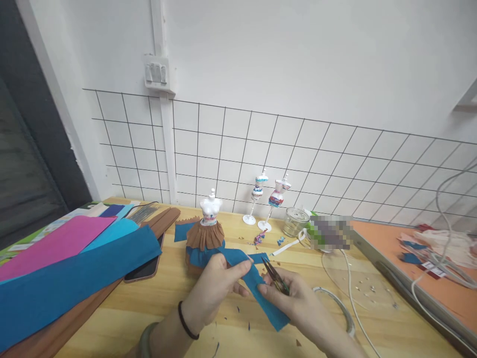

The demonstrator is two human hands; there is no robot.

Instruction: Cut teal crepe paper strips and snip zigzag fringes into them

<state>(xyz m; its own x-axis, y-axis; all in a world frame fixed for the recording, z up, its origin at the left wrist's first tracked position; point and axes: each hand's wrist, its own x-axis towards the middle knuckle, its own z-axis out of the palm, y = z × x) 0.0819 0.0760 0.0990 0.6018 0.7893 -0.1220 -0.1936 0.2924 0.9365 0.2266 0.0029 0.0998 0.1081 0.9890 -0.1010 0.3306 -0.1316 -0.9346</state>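
A blue crepe-like strip (257, 283) slants down to the right between my two hands. My left hand (219, 281) pinches its upper part between thumb and fingers. Lower down, my right hand (288, 298) has its thumb on the strip and also grips a dark, pointed pair of snips or tweezers (275, 274), tips up and left. Just behind my left hand stands a small white dress form (211, 206), upright, in a pleated brown skirt (205, 234) over a blue layer. The strip's upper end meets this blue layer; whether it is attached is hidden.
Two smaller dress forms (257, 191) stand by the wall grid, near a glass jar (296, 219). At left, pink, light blue and blue sheets (112, 266) lie partly over a phone (143, 268). A white cable (350, 283) and scraps cross the right side.
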